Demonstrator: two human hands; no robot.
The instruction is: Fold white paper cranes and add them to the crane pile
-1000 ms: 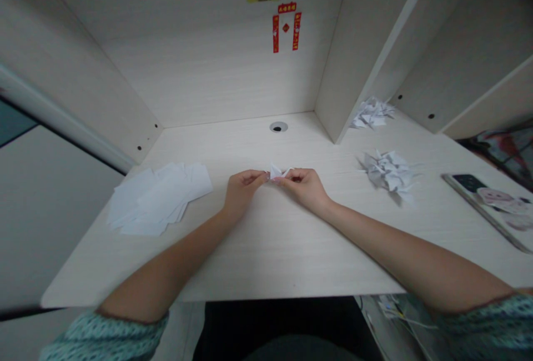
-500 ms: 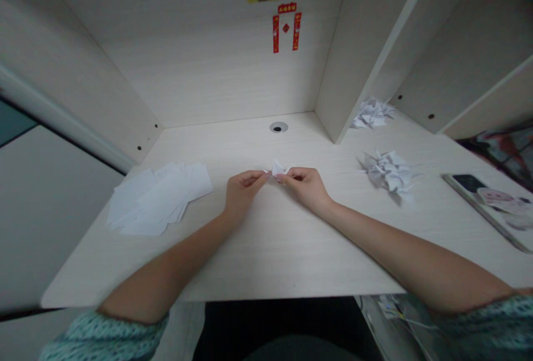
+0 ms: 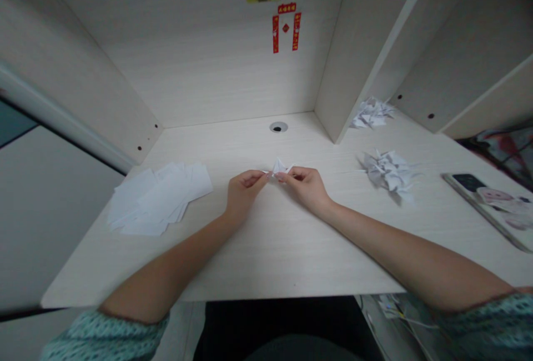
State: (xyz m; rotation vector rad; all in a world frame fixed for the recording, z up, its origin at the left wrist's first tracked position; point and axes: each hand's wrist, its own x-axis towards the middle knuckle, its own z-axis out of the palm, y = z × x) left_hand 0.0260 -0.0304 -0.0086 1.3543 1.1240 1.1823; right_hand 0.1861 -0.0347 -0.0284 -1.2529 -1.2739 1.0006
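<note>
- Centrally, a small piece of folded paper (image 3: 279, 168) is held between the two hands, over the middle of the desk (image 3: 266, 255); whether the desk is touched by it cannot be made out.
- Its longer spread is laid from left to right, from one set of fingertips to the other, and a pointed flap (image 3: 278, 163) is raised from it, aimed towards the back wall (image 3: 233, 89).
- By the left hand (image 3: 244, 191), a thin end is pinched between thumb and finger.
- By the right hand (image 3: 307, 184), the other side is pinched, with the thumb placed near the foot of the flap, which is thus set closer to the right hand.
- Off to the left, loose white sheets (image 3: 160, 197) are spread, nearer to the left hand.
- Beyond the right hand, a heap of folded pieces (image 3: 389, 172) is set well apart.
</note>
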